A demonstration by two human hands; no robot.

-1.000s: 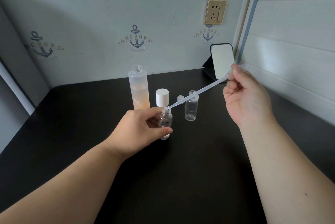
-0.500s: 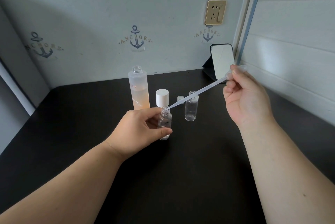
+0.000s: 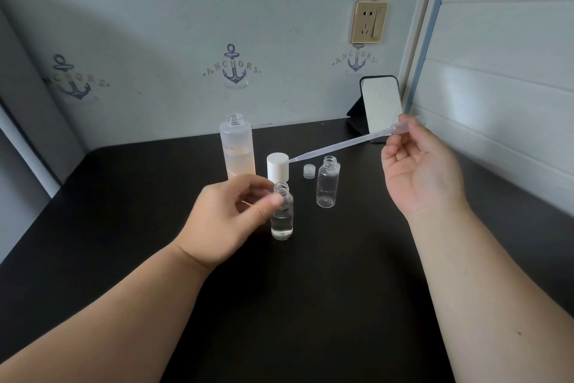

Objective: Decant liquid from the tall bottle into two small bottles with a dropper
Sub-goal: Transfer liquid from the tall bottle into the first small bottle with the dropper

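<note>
Clear plastic dropper [image 3: 341, 144] pinched at its bulb by the right hand [image 3: 416, 165], thumb and forefinger on the bulb, other fingers loosely curled. Dropper slants down and left; its tip is in the air in front of the white cap [image 3: 278, 167], above and behind the near small bottle [image 3: 282, 212], not in its neck.

Near small bottle stands upright on the black bench [image 3: 310, 305], uncapped, clear liquid in its lower part. Left hand [image 3: 230, 215] just left of this bottle, fingers curled, thumb tip at the bottle's shoulder; blurred, so cannot tell whether it grips or only touches.

Second small bottle [image 3: 327, 182] right of and behind the near one, upright, open, looks empty. Small clear cap [image 3: 309, 171] on the bench just left of that bottle's neck. White cap stands directly behind the near bottle. Tall bottle [image 3: 237, 148] behind and left of the near bottle, open, pale orange liquid to roughly mid-height.

Mirror [image 3: 381, 108] on a stand far behind and right of the near bottle, against the wall. Socket [image 3: 369, 22] on the wall above the mirror.
</note>
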